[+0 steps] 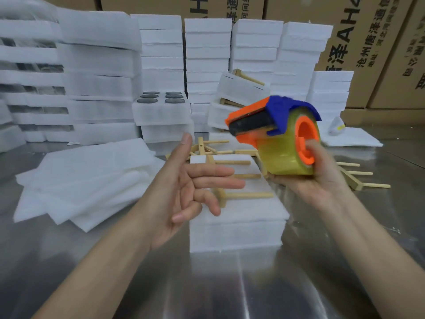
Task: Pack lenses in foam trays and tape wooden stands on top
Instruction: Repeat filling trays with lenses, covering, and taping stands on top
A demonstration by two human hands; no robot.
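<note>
Wooden stands [243, 196] lie flat atop the closed white foam tray [234, 231].

Bright, even light; glare streaks on metal tabletop [230, 286] near front edge. Motion blur, worst on foam stacks [30, 77] far left. Wide-angle bowing at borders.

White foam tray [236, 231] centre; wooden stands [248, 195] flat on top, seemingly untaped; tape dispenser [287, 146] tilted above right edge.
</note>
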